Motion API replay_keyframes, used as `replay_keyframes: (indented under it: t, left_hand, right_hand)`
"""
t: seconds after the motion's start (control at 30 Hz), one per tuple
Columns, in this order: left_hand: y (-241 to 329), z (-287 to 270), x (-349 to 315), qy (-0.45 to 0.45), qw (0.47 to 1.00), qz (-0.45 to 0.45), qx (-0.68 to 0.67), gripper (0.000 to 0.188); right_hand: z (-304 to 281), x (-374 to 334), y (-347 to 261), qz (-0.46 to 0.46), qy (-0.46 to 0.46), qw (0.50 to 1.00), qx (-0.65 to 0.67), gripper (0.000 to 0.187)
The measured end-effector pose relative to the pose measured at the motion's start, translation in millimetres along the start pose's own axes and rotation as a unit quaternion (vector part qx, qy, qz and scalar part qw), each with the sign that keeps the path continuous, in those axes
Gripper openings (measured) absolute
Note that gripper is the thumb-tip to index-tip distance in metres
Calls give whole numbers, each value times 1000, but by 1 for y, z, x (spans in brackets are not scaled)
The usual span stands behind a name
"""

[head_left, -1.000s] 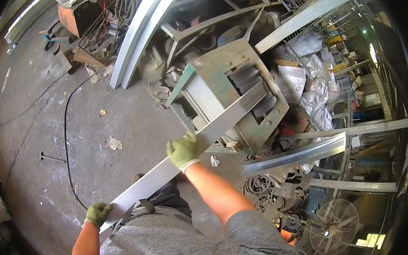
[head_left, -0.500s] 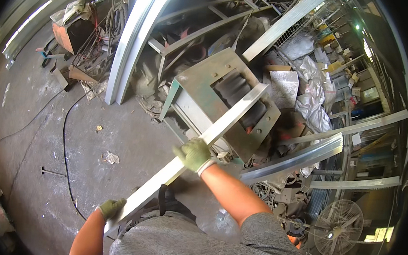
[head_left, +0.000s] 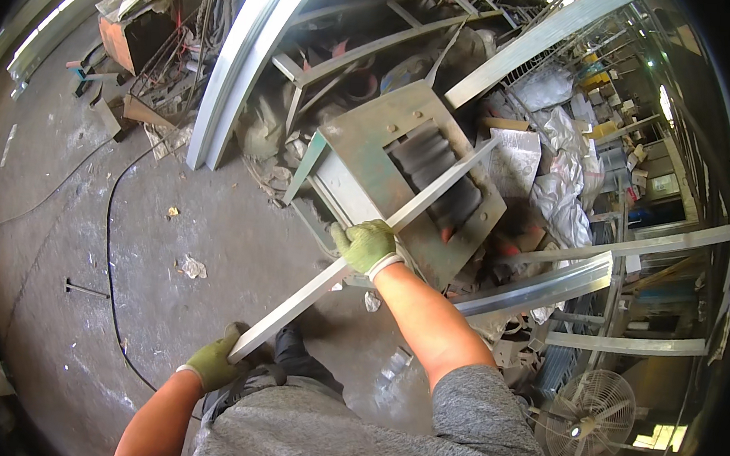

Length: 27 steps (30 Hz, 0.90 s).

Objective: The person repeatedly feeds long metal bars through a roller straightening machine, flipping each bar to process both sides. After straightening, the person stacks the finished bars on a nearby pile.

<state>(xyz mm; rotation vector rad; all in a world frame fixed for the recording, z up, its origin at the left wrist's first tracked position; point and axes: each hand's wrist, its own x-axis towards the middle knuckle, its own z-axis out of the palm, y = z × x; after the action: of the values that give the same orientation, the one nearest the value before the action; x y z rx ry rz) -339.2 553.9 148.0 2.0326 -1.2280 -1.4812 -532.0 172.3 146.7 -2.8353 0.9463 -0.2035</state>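
Observation:
A long pale metal bar [head_left: 293, 302] slants from near my body up toward the right. Its near end is in my left hand [head_left: 214, 365], gloved in green, with the fingers closed round it. Farther along, near the middle, my right hand [head_left: 369, 247], in a green glove with a white cuff, grips the same bar. The far part of the bar passes above a steel machine frame [head_left: 363, 132] and across the dark ribbed roller [head_left: 432, 160] in its opening. Whether the bar touches the frame, I cannot tell.
Tall metal profiles [head_left: 250, 53] stand left of the machine. More metal lengths [head_left: 542, 287] lie at the right, above a round fan [head_left: 590, 420]. A black cable [head_left: 110, 232] and a small T-shaped metal piece [head_left: 87, 290] lie on the floor at the left.
The bar's near end has moved up and right, away from my body, with my left hand. The bar now shows a narrower face. My right hand has shifted slightly forward and right.

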Motion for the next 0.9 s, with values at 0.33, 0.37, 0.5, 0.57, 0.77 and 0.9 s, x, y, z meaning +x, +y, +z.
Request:
replay_keyframes:
  t: [0.33, 0.37, 0.5, 0.57, 0.77, 0.9]
  left_hand:
    - [-93, 23, -50, -14, 999, 6, -32, 40]
    - [-102, 26, -56, -18, 999, 13, -42, 36]
    - [-127, 31, -83, 2, 998, 1, -65, 45]
    - [-138, 31, -96, 7, 998, 3, -61, 45]
    - [-188, 46, -128, 21, 999, -18, -34, 50]
    - [-196, 53, -125, 53, 998, -43, 7, 54]
  right_hand:
    - [19, -24, -84, -10, -100, 995, -23, 61]
    - [23, -28, -93, 1, -107, 994, -9, 61]
    - [35, -44, -128, -29, -123, 991, -41, 60]
    - [40, -54, -144, -29, -117, 992, -21, 62]
    - [58, -83, -187, -41, -87, 995, 20, 62]
    - [69, -85, -186, -65, -22, 995, 77, 52]
